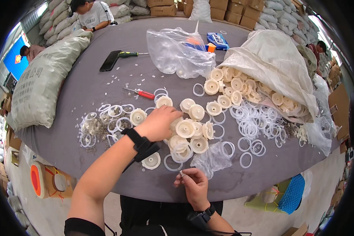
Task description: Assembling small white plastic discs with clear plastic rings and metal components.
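Observation:
My left hand reaches over a loose group of round cream plastic caps. Its visible fingers stretch rightward onto the caps; their tips are partly hidden. One cream cap lies just beyond the knuckles, another cap to the left of the wrist. Near the table's front edge, my right hand is closed in a pinch on a small whitish plastic piece. A clear plastic bag lies beyond this hand, and a translucent ring rests at its upper left.
A woven sack spills cream caps at right, beside a heap of translucent rings. More rings and small bits lie left. A red screwdriver, a phone and a stuffed sack are farther out. People sit beyond the table.

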A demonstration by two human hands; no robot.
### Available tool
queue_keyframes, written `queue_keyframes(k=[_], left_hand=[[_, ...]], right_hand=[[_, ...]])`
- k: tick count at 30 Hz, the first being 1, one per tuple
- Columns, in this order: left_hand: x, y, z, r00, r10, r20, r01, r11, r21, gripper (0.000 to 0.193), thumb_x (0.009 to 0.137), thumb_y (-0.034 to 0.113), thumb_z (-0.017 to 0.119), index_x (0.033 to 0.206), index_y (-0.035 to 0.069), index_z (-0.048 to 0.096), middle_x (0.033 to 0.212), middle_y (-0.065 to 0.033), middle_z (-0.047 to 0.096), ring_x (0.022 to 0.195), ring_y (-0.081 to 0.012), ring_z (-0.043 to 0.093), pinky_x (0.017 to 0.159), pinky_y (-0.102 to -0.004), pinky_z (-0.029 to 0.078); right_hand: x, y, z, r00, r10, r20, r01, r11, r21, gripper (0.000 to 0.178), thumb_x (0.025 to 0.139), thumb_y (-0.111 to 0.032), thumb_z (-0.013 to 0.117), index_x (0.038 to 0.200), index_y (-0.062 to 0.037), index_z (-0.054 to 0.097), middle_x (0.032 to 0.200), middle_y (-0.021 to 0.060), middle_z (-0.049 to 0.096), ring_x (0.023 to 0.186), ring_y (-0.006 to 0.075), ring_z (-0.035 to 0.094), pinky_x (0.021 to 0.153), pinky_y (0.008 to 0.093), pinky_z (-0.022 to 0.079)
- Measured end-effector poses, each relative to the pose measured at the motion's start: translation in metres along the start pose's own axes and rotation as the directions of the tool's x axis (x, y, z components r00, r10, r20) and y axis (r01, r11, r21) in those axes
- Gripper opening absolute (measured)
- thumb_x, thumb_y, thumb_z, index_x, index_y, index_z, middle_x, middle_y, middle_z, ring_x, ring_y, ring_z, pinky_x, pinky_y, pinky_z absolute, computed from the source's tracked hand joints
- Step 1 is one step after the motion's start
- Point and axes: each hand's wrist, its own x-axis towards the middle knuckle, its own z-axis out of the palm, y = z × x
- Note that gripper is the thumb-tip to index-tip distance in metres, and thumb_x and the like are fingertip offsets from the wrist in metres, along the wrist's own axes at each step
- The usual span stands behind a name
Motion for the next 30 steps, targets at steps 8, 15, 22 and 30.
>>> queue_keyframes(k=[8, 15, 22, 30], left_hand=[[0.001, 0.002, -0.011, 0.995, -0.066, -0.071, 0.062, 0.997, -0.052, 0.052, 0.067, 0.009, 0.063, 0.118, 0.006, 0.052, 0.111, -0.0131, 0.053, 0.108, -0.0332, 0.048, 0.093, -0.0405, 0.039], [0.045, 0.043, 0.028, 0.920, 0.374, -0.113, -0.372, 0.927, 0.038, 0.050, 0.073, 0.020, 0.067, 0.120, 0.010, 0.052, 0.121, -0.0155, 0.050, 0.113, -0.0330, 0.048, 0.096, -0.0392, 0.038], [0.029, 0.025, 0.012, 0.960, 0.234, 0.151, -0.253, 0.960, 0.120, 0.030, 0.076, 0.012, 0.059, 0.106, 0.013, 0.062, 0.101, -0.0064, 0.059, 0.098, -0.0256, 0.055, 0.086, -0.0389, 0.041], [0.020, 0.021, -0.020, 0.950, 0.213, 0.227, -0.226, 0.974, 0.028, 0.031, 0.073, 0.017, 0.064, 0.104, 0.011, 0.063, 0.101, -0.0097, 0.058, 0.096, -0.0276, 0.055, 0.084, -0.0396, 0.042]], right_hand=[[0.000, 0.002, -0.001, 1.000, -0.009, 0.006, 0.009, 0.998, 0.055, 0.010, 0.088, -0.001, 0.054, 0.097, 0.0011, 0.057, 0.087, 0.0123, 0.064, 0.074, 0.0180, 0.064, 0.066, 0.0291, 0.052], [-0.001, 0.006, 0.000, 1.000, -0.024, 0.004, 0.024, 0.996, 0.091, 0.010, 0.086, 0.001, 0.052, 0.096, 0.0015, 0.056, 0.085, 0.0131, 0.063, 0.071, 0.0190, 0.063, 0.064, 0.0304, 0.052], [-0.005, 0.000, -0.006, 1.000, -0.003, 0.031, -0.002, 0.990, 0.139, 0.010, 0.087, 0.001, 0.053, 0.097, 0.0017, 0.057, 0.086, 0.0118, 0.064, 0.076, 0.0177, 0.063, 0.069, 0.0297, 0.052], [-0.010, -0.055, -0.037, 0.948, -0.289, -0.133, 0.290, 0.957, -0.013, 0.010, 0.086, 0.005, 0.050, 0.094, 0.0013, 0.056, 0.086, 0.0150, 0.063, 0.074, 0.0216, 0.064, 0.071, 0.0338, 0.054]])
